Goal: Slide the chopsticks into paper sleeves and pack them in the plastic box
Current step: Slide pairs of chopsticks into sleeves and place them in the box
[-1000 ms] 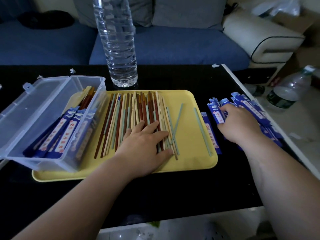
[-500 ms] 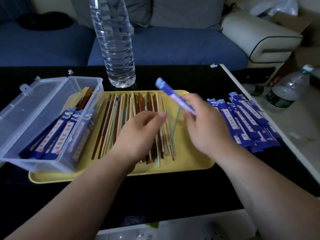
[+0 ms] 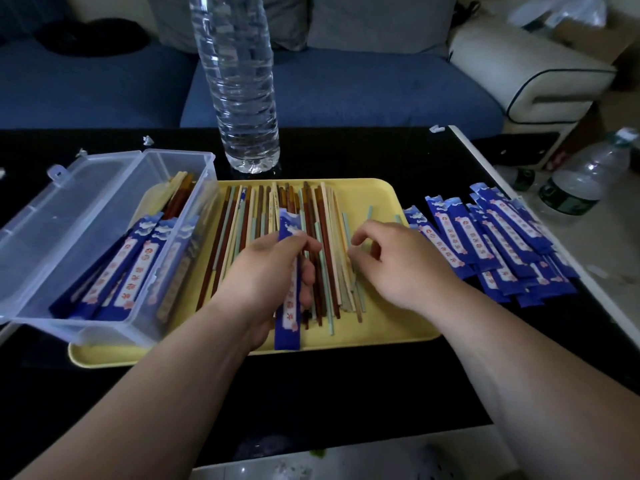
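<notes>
Paper sleeve (image 3: 286,323) in left hand (image 3: 263,275); right hand (image 3: 401,268) (fingers (image 3: 363,233) loosely curled) above chopsticks (image 3: 242,223).

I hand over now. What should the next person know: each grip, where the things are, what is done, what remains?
Left grip holds one paper sleeve over the yellow tray. Right grip hovers, fingers curled, over the loose chopsticks, holding nothing visible.
Done: several packed sleeves lie in the plastic box.
Left: many chopsticks to sleeve; spare sleeves lie on the table right of the tray.
</notes>
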